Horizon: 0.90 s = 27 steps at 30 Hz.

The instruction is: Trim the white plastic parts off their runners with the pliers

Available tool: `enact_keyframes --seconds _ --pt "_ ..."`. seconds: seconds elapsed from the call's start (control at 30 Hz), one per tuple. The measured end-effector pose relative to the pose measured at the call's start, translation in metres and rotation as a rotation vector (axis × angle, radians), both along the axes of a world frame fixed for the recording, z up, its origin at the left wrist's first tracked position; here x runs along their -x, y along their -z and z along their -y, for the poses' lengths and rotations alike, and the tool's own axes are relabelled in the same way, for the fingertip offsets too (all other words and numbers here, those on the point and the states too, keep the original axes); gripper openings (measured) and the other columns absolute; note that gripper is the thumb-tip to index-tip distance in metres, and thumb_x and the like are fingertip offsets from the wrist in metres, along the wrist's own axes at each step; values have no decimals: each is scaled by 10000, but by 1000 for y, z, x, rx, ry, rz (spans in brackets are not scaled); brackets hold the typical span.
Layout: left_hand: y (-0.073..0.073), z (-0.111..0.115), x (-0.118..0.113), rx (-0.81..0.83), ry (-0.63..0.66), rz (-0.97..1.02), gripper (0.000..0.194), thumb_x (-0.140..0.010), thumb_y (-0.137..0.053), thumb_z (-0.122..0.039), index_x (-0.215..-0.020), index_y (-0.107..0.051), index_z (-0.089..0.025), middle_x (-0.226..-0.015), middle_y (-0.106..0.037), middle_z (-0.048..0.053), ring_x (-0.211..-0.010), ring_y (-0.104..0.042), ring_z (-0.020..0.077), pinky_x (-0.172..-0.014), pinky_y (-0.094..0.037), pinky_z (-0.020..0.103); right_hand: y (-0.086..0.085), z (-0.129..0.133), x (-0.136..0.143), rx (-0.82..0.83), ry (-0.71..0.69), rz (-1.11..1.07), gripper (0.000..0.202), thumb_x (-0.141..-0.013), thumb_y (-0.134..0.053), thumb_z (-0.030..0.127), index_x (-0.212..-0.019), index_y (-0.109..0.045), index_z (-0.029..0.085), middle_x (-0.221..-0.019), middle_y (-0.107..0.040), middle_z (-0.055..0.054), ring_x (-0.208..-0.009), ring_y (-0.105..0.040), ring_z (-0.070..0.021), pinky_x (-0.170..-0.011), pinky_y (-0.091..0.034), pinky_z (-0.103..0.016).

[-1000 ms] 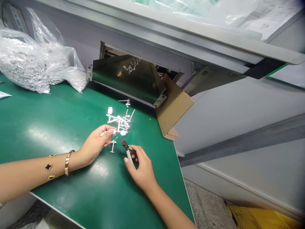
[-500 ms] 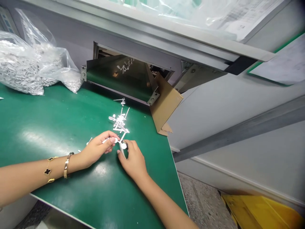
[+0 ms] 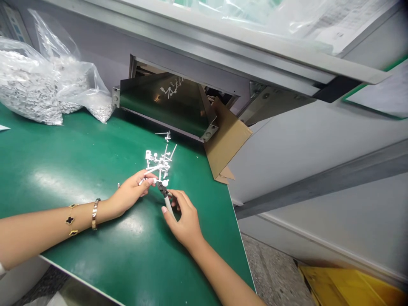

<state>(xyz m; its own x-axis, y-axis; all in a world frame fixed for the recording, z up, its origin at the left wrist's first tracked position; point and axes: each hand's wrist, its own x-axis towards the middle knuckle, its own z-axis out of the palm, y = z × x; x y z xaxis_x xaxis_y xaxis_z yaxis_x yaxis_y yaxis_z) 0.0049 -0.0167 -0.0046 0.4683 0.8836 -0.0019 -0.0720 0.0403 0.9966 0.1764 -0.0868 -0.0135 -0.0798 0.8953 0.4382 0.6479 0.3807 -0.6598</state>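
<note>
My left hand (image 3: 135, 189) pinches a white plastic sprue (image 3: 163, 163), a branching runner with small round and boxy parts on it. In my right hand (image 3: 183, 212) is a pair of nippers (image 3: 169, 206) with pale grips and dark metal jaws. The jaws are at the near end of the sprue, close beside a small white disc (image 3: 165, 183) and my left fingertips. Whether they are closed on the plastic I cannot tell. Another white sprue piece (image 3: 168, 136) lies farther back on the green table (image 3: 95, 170).
Clear bags (image 3: 28, 85) full of small white pieces stand at the back left. A metal chute (image 3: 165, 104) slopes from a wall opening, a cardboard flap (image 3: 225, 140) at its right. An aluminium rail (image 3: 223, 46) runs overhead. Yellow material (image 3: 347, 284) lies on the floor.
The sprue has turned and drawn nearer in my left hand. My right hand has moved slightly down and right, so the nippers' jaws and grip show more. The view has shifted slightly.
</note>
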Motion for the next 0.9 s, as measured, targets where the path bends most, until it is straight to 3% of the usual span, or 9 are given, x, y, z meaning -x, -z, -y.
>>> enact_keyframes --seconds 0.37,0.7,0.9 --pt "-2 1 1 3 -17 -25 291 -788 -519 -462 -902 -514 -195 -659 -431 -39 -539 -316 70 -526 -282 204 2 0 -4 16 -27 -2 240 -801 -491 249 -1025 -551 185 -879 -564 -43 -640 -508 -141 -625 -453 -249" --pt "17 -4 1 -32 52 -157 318 -821 -432 -491 -941 -504 -205 -615 -400 -43 -558 -349 93 -546 -302 214 5 0 -5 88 -13 32 196 -788 -486 242 -955 -572 184 -777 -543 -21 -585 -460 -131 -578 -413 -231" --pt "9 -5 0 36 -3 -202 196 -815 -421 -378 -831 -497 -199 -554 -361 -54 -533 -333 90 -525 -284 204 4 3 -7 112 -44 79 145 -768 -502 245 -878 -578 190 -674 -511 6 -528 -438 -123 -534 -390 -230"
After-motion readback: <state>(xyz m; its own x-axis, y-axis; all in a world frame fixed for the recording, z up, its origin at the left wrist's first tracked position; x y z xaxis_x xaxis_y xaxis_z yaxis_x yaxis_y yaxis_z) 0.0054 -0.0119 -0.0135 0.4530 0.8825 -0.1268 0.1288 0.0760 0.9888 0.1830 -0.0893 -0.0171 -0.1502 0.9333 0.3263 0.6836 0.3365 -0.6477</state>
